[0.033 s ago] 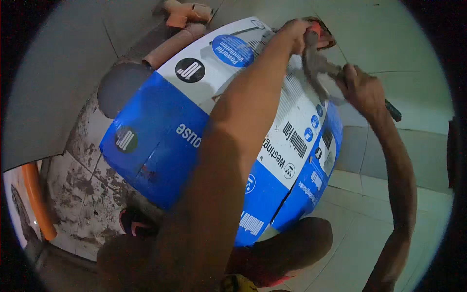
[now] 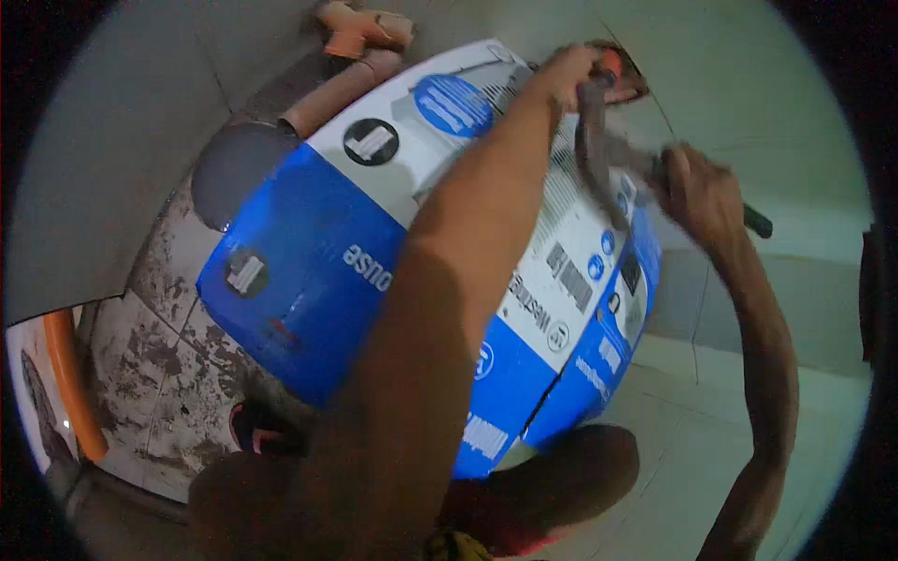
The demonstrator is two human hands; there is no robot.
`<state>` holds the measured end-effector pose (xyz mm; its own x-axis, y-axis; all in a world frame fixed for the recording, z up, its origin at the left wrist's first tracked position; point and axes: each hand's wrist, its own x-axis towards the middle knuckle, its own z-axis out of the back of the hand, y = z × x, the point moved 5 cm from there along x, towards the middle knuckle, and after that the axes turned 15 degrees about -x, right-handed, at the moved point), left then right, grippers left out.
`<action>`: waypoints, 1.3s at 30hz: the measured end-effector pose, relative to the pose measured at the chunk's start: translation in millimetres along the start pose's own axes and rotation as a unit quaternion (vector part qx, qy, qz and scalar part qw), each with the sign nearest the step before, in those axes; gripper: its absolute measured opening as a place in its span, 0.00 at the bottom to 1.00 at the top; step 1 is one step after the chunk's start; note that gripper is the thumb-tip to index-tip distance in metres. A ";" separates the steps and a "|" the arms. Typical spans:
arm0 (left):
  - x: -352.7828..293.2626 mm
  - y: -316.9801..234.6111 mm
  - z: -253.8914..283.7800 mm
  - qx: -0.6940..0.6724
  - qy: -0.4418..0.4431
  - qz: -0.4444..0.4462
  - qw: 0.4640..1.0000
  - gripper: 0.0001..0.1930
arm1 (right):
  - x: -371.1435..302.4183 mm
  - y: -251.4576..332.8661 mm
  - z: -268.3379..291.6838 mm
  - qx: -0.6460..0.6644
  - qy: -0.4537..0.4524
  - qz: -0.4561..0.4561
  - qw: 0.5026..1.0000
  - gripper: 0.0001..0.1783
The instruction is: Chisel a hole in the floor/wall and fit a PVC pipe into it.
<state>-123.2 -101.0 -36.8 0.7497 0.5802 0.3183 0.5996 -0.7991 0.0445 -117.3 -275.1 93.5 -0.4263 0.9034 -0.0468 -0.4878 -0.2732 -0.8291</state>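
A bare knee (image 2: 571, 477) juts in at the bottom of the frame, right of centre, while a dark and pink shoe (image 2: 257, 432) shows at lower left. The left forearm (image 2: 440, 309) stretches up the middle, above a blue-and-white cardboard box (image 2: 299, 252) that spreads across the centre of the frame over the smeared floor tiles (image 2: 140, 365). An orange pipe (image 2: 73, 383) stands at the lower left edge.

At upper right, the right hand (image 2: 700, 194) wraps its fingers around the dark handle of a hammer (image 2: 596, 140), whose blurred head is over the far end of the box, just beside the left hand (image 2: 569, 77). The left hand's fingers are bent next to a small orange-red piece (image 2: 611, 65) at a rough opening (image 2: 636, 82) in the pale tiles; whether they pinch it cannot be told.

Beyond the box, toward upper left, are a grey round piece (image 2: 238, 173), a brownish pipe (image 2: 332, 98) and, farthest, a branched orange fitting (image 2: 365, 28).
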 end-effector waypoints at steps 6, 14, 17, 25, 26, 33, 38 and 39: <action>12.5 -1.5 4.8 0.141 0.081 -0.094 0.982 0.29 | 3.1 -35.7 -33.2 -0.045 0.009 -0.007 0.999 0.14; 1.3 33.6 -35.0 0.930 -0.028 -0.173 0.323 0.37 | -37.3 -49.6 -47.4 -0.048 0.054 -0.005 0.997 0.13; 7.7 36.0 -11.6 0.971 0.043 -0.053 0.230 0.40 | -21.4 -29.5 -39.4 -0.015 0.076 -0.029 0.997 0.12; 25.2 13.9 -10.6 0.966 0.005 -0.091 0.242 0.33 | -0.1 -48.2 -56.5 -0.052 0.058 -0.044 0.996 0.15; 25.8 2.1 -4.1 0.974 0.010 -0.057 0.218 0.31 | 8.0 -32.9 -49.1 -0.046 0.053 -0.041 0.997 0.15; 15.8 0.4 -33.0 0.975 -0.005 -0.113 0.193 0.26 | -16.2 -28.5 -38.1 0.029 0.008 0.040 0.999 0.14; 9.3 4.6 -6.6 0.987 0.021 -0.011 0.157 0.27 | -7.1 -9.1 -22.4 -0.001 0.040 -0.063 0.997 0.14; -1.6 -7.6 4.1 0.989 0.011 -0.017 0.148 0.27 | 3.3 5.1 -8.0 0.042 -0.005 -0.064 0.997 0.14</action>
<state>-127.9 -95.2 -41.5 0.7483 0.5613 0.3535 -0.4719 0.8250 -0.3109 -115.1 -270.9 84.6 -0.3639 0.9294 0.0611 -0.6006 -0.1840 -0.7781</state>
